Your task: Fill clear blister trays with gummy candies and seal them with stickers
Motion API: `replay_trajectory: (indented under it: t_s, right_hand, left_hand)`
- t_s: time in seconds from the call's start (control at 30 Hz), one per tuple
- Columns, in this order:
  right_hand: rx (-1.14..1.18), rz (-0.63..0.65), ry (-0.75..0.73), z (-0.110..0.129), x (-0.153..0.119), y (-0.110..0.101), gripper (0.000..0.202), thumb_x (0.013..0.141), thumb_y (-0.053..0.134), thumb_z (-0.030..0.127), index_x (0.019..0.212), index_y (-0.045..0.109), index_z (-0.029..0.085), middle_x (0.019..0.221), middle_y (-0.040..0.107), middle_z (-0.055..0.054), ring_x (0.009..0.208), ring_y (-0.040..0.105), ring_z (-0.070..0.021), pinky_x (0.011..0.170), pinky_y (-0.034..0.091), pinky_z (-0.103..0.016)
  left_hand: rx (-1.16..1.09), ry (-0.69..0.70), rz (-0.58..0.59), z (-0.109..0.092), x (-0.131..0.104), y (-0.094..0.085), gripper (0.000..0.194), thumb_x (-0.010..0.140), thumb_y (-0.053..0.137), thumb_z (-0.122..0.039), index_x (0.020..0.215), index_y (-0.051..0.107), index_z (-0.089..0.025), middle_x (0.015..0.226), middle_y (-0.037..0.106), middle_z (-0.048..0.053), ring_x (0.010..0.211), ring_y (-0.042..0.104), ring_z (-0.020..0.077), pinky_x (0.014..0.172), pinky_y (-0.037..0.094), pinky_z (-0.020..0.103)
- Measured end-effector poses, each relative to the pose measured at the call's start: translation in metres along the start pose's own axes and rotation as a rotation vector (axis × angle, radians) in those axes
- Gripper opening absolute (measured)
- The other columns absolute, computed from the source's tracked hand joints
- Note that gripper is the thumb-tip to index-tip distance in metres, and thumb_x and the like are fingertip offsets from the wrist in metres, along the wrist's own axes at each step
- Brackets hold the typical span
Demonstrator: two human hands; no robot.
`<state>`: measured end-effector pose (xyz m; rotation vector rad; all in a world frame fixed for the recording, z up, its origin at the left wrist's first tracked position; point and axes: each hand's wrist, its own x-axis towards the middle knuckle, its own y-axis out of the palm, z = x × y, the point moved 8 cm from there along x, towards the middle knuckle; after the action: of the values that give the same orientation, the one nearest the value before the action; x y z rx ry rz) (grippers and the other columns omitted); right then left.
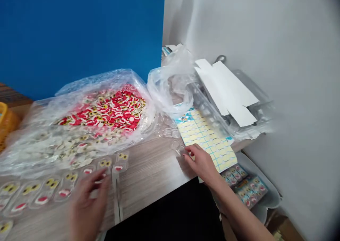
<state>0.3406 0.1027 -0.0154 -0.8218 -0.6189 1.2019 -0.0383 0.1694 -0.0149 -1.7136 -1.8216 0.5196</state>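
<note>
The head view has your right hand (199, 161) with its thumb and fingertips closed on the edge of a clear tray (176, 147), just beside the yellow printed sheet (212, 143). Your left hand (90, 198) is over the row of filled trays (65, 189), fingers curved with a gap at the thumb; motion blurs it, so you cannot tell whether it grips anything. To handle the tray well, pinch only its rim, lightly, so the thin plastic doesn't bend, and keep its hollow side free of your fingers. Keep your left fingertips high enough not to drag the eye and mouth pieces out of line.

As for counts, you have two hands, one clear tray at your right fingertips, and eight filled trays that show at least in part, some cut off by the frame or covered by your left hand. There is one yellow printed sheet, one large open bag (132, 78) of loose pieces, too many to count, one white card (231, 88) and one yellow basket (7, 125)
</note>
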Motion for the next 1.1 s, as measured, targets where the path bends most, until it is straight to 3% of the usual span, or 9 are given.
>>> replay_trajectory:
  t_s: [0.13,0.23,0.3,0.43,0.57,0.7,0.8,0.93,1.1]
  right_hand:
    - [-0.248,-0.032,-0.111,0.011,0.006,0.023,0.023,0.083,0.065,0.025,0.104,0.062,0.018,0.107,0.063,-0.012,0.100,0.056,-0.0278,0.086,0.044,-0.040]
    - [-0.169,-0.024,-0.126,0.029,0.005,0.042,0.008,0.085,0.060,0.019,0.093,0.061,0.018,0.095,0.064,-0.009,0.091,0.057,-0.0247,0.080,0.045,-0.037]
    - [0.038,-0.019,-0.105,0.040,0.004,0.050,0.008,0.089,0.054,0.015,0.091,0.060,0.019,0.088,0.063,-0.005,0.085,0.058,-0.0206,0.075,0.046,-0.031]
    - [0.299,0.038,-0.217,0.076,0.000,0.063,0.020,0.091,0.047,0.011,0.101,0.061,0.021,0.097,0.065,-0.006,0.092,0.060,-0.0195,0.081,0.048,-0.030]
    - [0.419,0.124,-0.347,0.107,0.001,0.069,0.025,0.085,0.049,0.007,0.101,0.064,0.020,0.103,0.066,-0.008,0.099,0.060,-0.0210,0.091,0.047,-0.034]
    - [0.682,0.297,-0.305,0.114,0.018,0.060,0.011,0.081,0.056,0.013,0.078,0.064,0.021,0.077,0.063,0.000,0.072,0.059,-0.0147,0.066,0.046,-0.024]
    - [0.719,0.345,-0.221,0.109,0.056,0.045,0.016,0.087,0.053,0.021,0.075,0.064,0.020,0.067,0.062,0.001,0.062,0.056,-0.0127,0.058,0.042,-0.023]
    - [0.418,0.146,-0.314,0.119,0.141,0.032,0.016,0.088,0.053,0.019,0.089,0.069,0.019,0.080,0.069,-0.002,0.073,0.060,-0.0148,0.068,0.044,-0.025]
    - [0.094,0.110,-0.485,0.152,0.226,0.074,0.023,0.086,0.050,0.008,0.092,0.069,0.017,0.094,0.070,-0.006,0.089,0.061,-0.0169,0.083,0.043,-0.027]
  left_hand:
    - [-0.299,-0.033,0.337,-0.068,-0.010,0.128,0.041,0.078,0.066,-0.046,0.110,0.067,-0.021,0.110,0.068,0.010,0.092,0.067,0.0244,0.085,0.054,0.041]
    - [-0.600,-0.302,0.473,-0.073,-0.024,0.178,0.063,0.075,0.070,-0.050,0.128,0.057,-0.018,0.127,0.064,0.016,0.108,0.066,0.0282,0.094,0.053,0.043]
    - [-0.762,-0.474,0.486,-0.067,-0.031,0.190,0.069,0.077,0.068,-0.054,0.134,0.052,-0.018,0.136,0.059,0.017,0.119,0.061,0.0290,0.102,0.049,0.044]
    - [-0.956,-0.612,0.410,-0.067,-0.027,0.183,0.062,0.082,0.063,-0.054,0.133,0.055,-0.020,0.135,0.061,0.013,0.127,0.055,0.0275,0.111,0.040,0.042]
    - [-1.098,-0.724,0.412,-0.072,-0.014,0.176,0.056,0.081,0.067,-0.050,0.128,0.061,-0.021,0.119,0.070,0.013,0.105,0.066,0.0246,0.099,0.049,0.039]
    - [-1.180,-0.792,0.439,-0.065,0.001,0.175,0.039,0.068,0.082,-0.036,0.100,0.072,-0.015,0.089,0.074,0.008,0.076,0.067,0.0158,0.073,0.052,0.027]
    - [-1.170,-0.742,0.466,-0.060,0.011,0.171,0.029,0.069,0.081,-0.038,0.082,0.069,-0.014,0.069,0.067,0.002,0.057,0.060,0.0117,0.055,0.044,0.022]
    - [-1.181,-0.700,0.368,-0.058,0.026,0.156,0.034,0.075,0.075,-0.040,0.099,0.066,-0.017,0.073,0.068,0.003,0.051,0.058,0.0119,0.051,0.040,0.024]
    - [-1.236,-0.740,0.243,-0.056,0.048,0.137,0.038,0.074,0.075,-0.039,0.103,0.064,-0.016,0.075,0.067,0.004,0.057,0.060,0.0128,0.057,0.043,0.026]
